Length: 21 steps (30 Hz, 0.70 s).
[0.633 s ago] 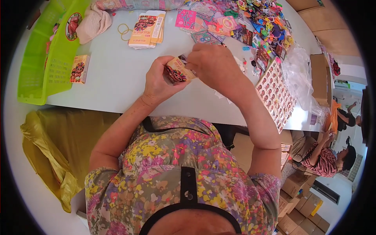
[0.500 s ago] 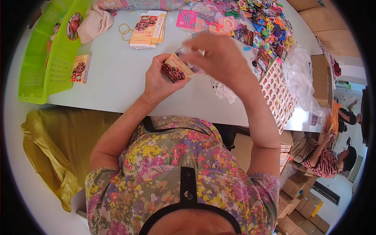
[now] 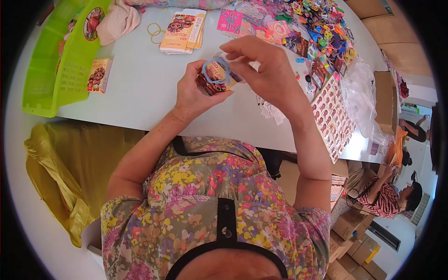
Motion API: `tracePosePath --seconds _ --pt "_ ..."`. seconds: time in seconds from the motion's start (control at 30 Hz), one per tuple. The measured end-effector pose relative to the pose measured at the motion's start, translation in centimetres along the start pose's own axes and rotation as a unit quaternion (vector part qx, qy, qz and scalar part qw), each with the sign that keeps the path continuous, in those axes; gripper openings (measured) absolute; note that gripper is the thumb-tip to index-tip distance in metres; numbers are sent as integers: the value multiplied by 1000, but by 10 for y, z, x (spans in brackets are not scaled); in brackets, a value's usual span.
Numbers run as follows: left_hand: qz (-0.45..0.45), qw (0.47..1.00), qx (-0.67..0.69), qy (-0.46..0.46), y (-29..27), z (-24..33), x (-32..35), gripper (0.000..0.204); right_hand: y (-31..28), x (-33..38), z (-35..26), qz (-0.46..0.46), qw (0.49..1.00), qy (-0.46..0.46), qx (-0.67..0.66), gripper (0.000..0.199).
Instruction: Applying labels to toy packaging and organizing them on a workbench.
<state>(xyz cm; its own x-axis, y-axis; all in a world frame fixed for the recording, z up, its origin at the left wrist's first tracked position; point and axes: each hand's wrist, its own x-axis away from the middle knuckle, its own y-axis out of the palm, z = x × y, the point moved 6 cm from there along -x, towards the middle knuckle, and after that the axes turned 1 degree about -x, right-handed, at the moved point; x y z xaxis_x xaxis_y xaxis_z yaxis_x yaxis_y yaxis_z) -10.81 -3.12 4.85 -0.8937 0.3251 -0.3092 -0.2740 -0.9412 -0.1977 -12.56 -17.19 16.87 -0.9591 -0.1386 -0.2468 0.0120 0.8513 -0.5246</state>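
My left hand (image 3: 189, 91) is wrapped round a small yellow box (image 3: 216, 87) with a colourful printed character, held above the table. A light blue loop (image 3: 225, 65) lies against the box's upper part, and a bit of clear plastic shows at that end. Just right of it, my right hand (image 3: 266, 70) is curled, thumb and fingers bent close to the loop. What sits between its fingertips is hidden. A similar yellow box (image 3: 99, 75) stands beside the green basket (image 3: 72, 88).
A stack of flat yellow cartons (image 3: 179, 32) and thin rubber bands (image 3: 154, 31) lie beyond my hands. At the right are a heap of small colourful trinkets (image 3: 322, 32), a sticker sheet (image 3: 332, 119) and clear plastic bags (image 3: 357, 88). Another person (image 3: 387, 198) sits farther right.
The light blue loop now shows against the box in my left hand. My right hand's fingers have shifted slightly right, and the view has moved a little.
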Motion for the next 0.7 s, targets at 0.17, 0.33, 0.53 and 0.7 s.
tracePosePath --seconds 0.17,0.33,0.53,0.7 --pt "-5 998 -45 34 2 -2 1 78 23 15 -20 -16 952 -123 278 27" --pt "5 996 80 -38 -3 -8 -4 71 13 37 -17 107 946 -176 250 24" --pt "143 973 178 23 -28 -11 -14 68 71 62 4 -13 980 -89 176 23" --pt "136 981 135 22 -28 1 -10 71 99 74 37 -61 958 -100 261 15"
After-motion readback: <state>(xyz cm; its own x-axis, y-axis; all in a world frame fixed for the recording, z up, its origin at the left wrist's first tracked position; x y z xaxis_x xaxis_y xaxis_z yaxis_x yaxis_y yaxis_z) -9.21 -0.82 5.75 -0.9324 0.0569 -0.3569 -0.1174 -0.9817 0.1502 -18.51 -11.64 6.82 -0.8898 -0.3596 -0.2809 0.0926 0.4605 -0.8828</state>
